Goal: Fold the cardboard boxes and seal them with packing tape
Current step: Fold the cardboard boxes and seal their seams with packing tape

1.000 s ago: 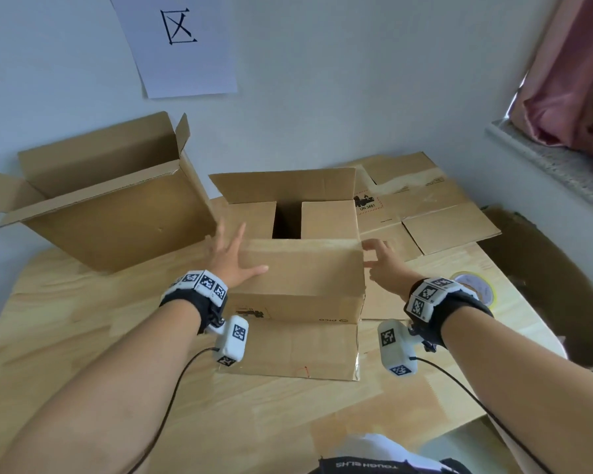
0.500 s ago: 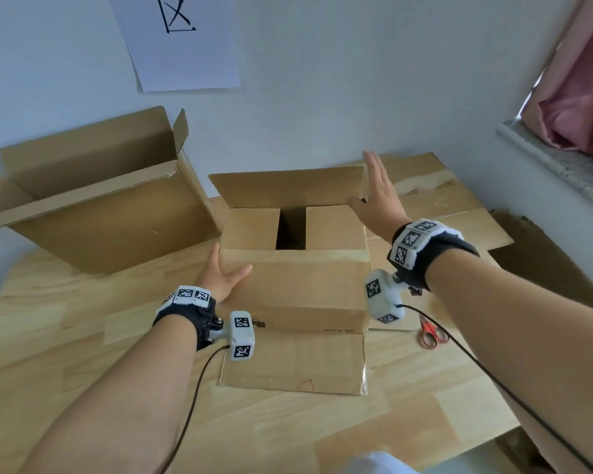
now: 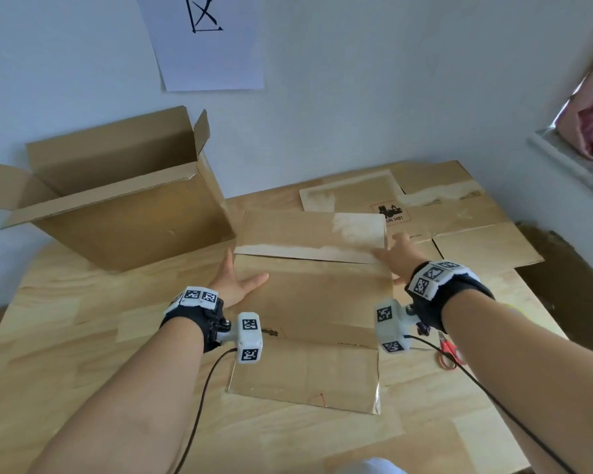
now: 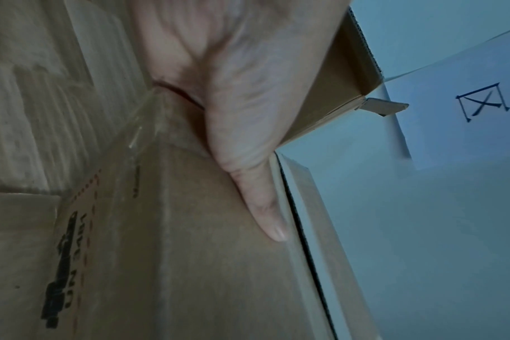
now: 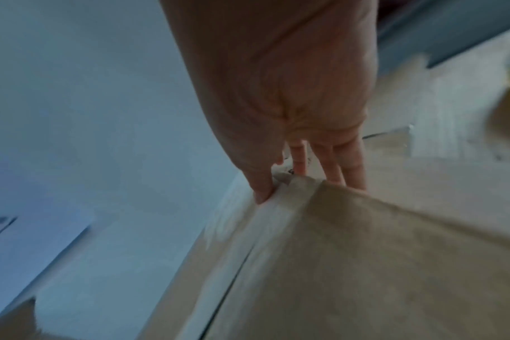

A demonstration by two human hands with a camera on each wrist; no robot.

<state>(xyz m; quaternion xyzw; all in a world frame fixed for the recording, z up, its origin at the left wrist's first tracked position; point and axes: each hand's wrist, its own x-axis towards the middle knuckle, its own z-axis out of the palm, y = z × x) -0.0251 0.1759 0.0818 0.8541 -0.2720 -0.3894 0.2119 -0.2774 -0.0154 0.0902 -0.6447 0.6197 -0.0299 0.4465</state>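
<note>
Far flap [image 3: 308, 234] now lowered under right hand [image 3: 396, 256].

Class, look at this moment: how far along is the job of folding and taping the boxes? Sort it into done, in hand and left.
Done: none looks sealed; the big box at the left stands open. In hand: the middle box; its far flap is folded down over the top, the left hand and right hand on its top corners. Left: its near flap lies flat on the table; flattened cardboard waits behind.

Both arms extended forward, wrist bands on. Left hand [image 3: 235, 282] flat, fingers straight, thumb splayed right, palm down. Right hand [image 3: 396, 256] also flat, fingers straight and reaching forward, thumb tip pressing down
</note>
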